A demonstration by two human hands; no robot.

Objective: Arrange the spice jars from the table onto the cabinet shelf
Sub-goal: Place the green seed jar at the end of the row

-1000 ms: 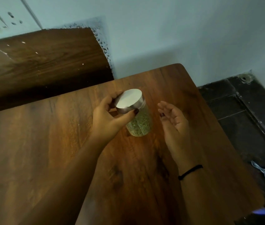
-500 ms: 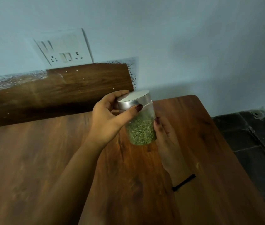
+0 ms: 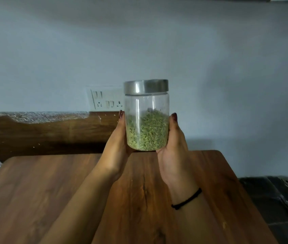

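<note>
Holding the spice jar (image 3: 146, 124) upright above the table (image 3: 42, 191), steel lid (image 3: 145, 86) on, green seeds filling its lower half. My left hand (image 3: 116, 143) grips one side and my right hand (image 3: 174, 148) the other, thumbs against the glass. The switch panel (image 3: 106, 101) sits on the wall behind.
</note>
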